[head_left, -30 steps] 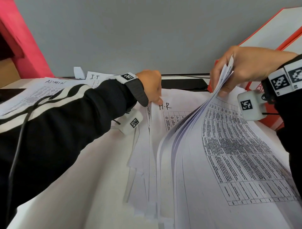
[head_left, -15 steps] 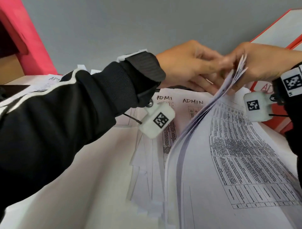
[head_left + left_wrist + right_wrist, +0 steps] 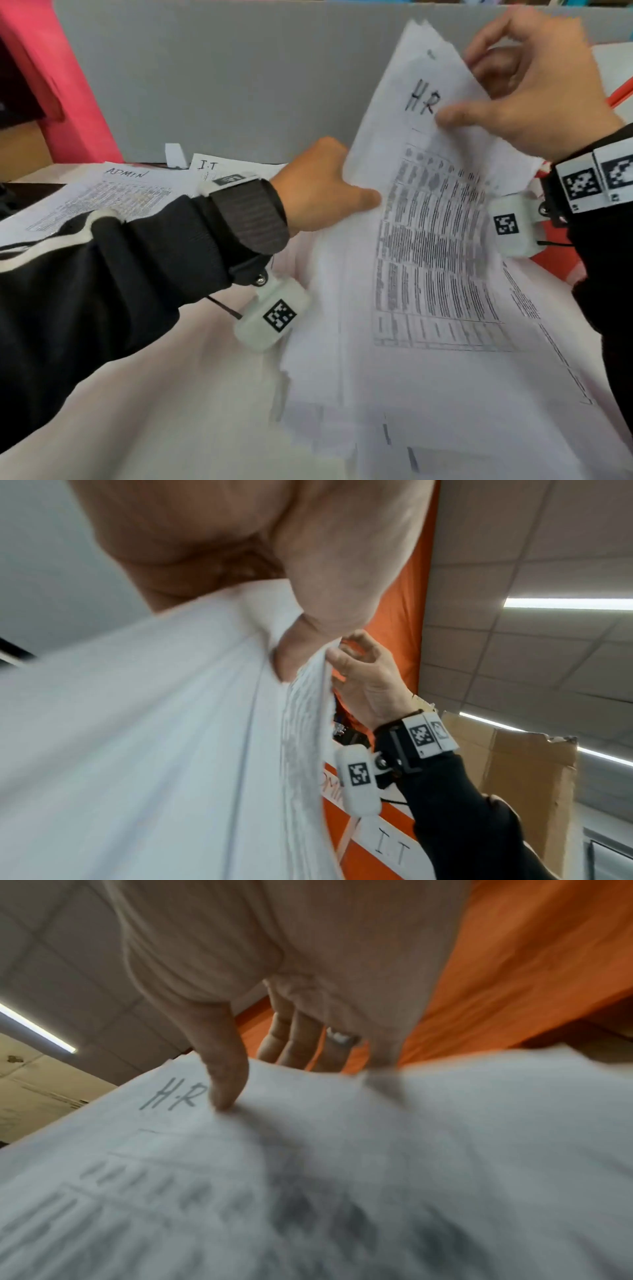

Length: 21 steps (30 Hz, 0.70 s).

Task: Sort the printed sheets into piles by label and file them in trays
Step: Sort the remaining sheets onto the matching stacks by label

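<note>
A bundle of printed sheets with "HR" handwritten on the top sheet (image 3: pixel 428 212) is raised upright over a fanned stack of sheets (image 3: pixel 329 377) on the table. My right hand (image 3: pixel 479 102) pinches its top edge, thumb (image 3: pixel 226 1077) on the front beside the label and fingers (image 3: pixel 294 1042) behind. My left hand (image 3: pixel 356 195) grips the bundle's left edge, thumb (image 3: pixel 308 634) on the front and the fingers hidden behind the paper. A sheet marked ADMIN (image 3: pixel 126 192) and one marked I.T (image 3: pixel 209 168) lie flat at the back left.
Orange trays stand at the right, one labelled I.T (image 3: pixel 390 850). A red upright object (image 3: pixel 51 85) is at the far left and a grey partition wall (image 3: pixel 222 78) runs behind the table. A cardboard box (image 3: pixel 514 777) is behind my right arm.
My right hand has lifted the sheets higher and turned them, so the HR label faces me. My left hand dropped from the top edge to the left edge.
</note>
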Each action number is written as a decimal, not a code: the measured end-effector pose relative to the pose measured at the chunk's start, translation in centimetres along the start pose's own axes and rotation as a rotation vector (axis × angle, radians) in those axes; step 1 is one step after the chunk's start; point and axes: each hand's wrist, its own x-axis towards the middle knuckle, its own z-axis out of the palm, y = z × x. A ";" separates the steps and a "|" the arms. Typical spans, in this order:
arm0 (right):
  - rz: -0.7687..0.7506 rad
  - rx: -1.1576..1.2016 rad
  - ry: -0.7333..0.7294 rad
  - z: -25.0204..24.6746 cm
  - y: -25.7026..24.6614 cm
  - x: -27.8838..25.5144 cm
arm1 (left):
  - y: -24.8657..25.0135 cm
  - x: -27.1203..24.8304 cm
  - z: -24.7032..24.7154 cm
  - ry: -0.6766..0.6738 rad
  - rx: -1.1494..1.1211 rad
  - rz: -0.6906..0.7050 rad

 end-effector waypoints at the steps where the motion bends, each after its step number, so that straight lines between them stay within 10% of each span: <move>1: -0.009 -0.027 0.095 -0.2 -0.1 0.0 | -0.4 -0.4 -0.8 0.053 -0.039 0.008; 6: 0.189 0.028 0.414 -1.5 1.6 -1.5 | -1.3 -1.5 -4.2 0.277 -0.426 0.043; 10: 0.431 0.566 0.200 0.2 1.5 -3.2 | -0.9 -0.9 -4.0 0.373 -0.671 0.018; 21: 0.267 0.421 0.410 0.3 -4.5 -2.8 | 4.4 0.3 -2.8 0.604 -0.386 0.293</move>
